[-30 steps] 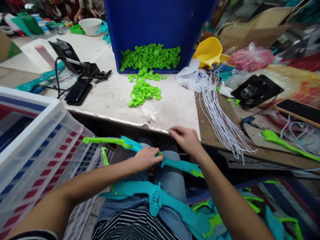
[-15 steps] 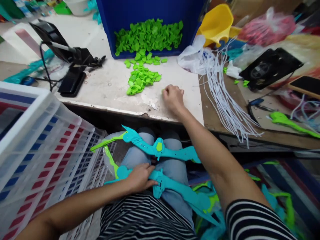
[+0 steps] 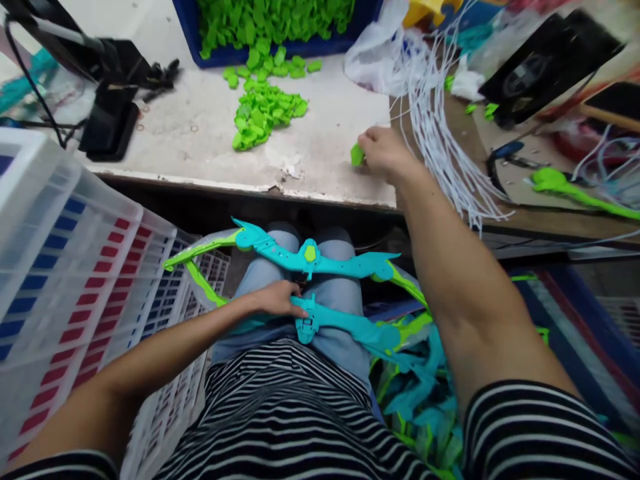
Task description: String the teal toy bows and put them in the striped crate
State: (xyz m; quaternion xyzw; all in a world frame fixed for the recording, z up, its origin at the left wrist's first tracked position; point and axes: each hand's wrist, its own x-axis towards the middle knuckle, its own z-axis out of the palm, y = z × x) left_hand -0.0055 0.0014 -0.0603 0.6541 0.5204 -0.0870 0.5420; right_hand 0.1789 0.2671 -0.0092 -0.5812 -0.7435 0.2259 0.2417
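Note:
Two turquoise toy bows with lime-green limbs lie across my lap. The far bow (image 3: pixel 345 267) has a green plate at its middle. On the near bow (image 3: pixel 350 323), a small rectangular opening shows at the middle. My left hand (image 3: pixel 280 298) is closed around the near bow, just left of that opening, the thumb lying on top. Over the table's front part, my right hand (image 3: pixel 387 153) pinches a small green plastic piece (image 3: pixel 357 155). To its left, a pile of similar green pieces (image 3: pixel 265 110) lies on the table.
A blue bin (image 3: pixel 193 47) of green pieces stands at the back. White cords (image 3: pixel 440 133) hang over the table edge (image 3: pixel 215 183) on the right. A white plastic basket (image 3: pixel 100 193) stands left; more bows (image 3: pixel 420 400) lie low on the right. A black phone-like object (image 3: pixel 107 127) sits left.
My right hand has moved to the right along the table, and the green piece in its fingers now shows clearly. My left hand stays on the near bow. The view has tilted downward.

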